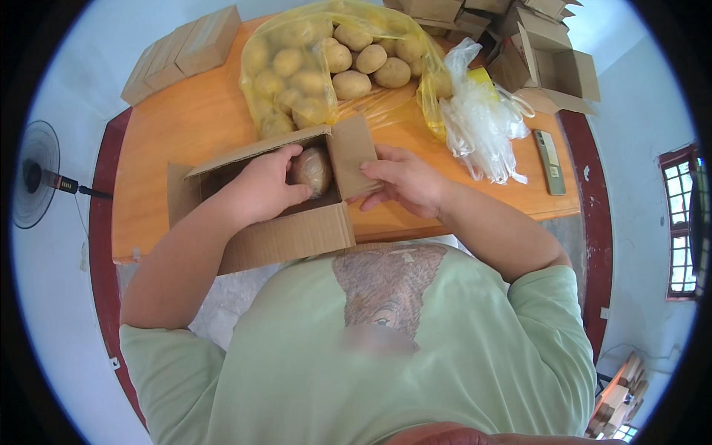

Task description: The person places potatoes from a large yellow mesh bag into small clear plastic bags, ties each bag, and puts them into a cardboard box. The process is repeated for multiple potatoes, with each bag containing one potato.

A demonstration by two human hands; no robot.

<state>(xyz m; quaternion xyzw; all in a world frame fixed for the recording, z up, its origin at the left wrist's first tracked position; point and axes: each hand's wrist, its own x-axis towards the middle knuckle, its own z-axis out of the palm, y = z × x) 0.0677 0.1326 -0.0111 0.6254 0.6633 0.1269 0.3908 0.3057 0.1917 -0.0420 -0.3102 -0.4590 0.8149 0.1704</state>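
Observation:
An open cardboard box [286, 231] stands at the table's near edge with its flaps spread. My left hand [270, 183] reaches into it, thumb and fingers around a potato in clear plastic wrap [313, 171] near the box's right end. My right hand [409, 181] holds the box's right flap [354, 153] between thumb and fingers. The left part of the box's inside is dark and partly hidden by my left hand. Behind the box lies a yellow plastic bag [261, 89], open at its front, with several loose potatoes [352, 85] in it.
On the orange table [161, 139], closed cardboard boxes [208, 41] stand at the back left. White plastic bags [484, 128] lie right of the potatoes, with a phone [549, 161] near the right edge. Open empty cardboard boxes [562, 72] are piled at the back right. A fan [38, 175] is at the left.

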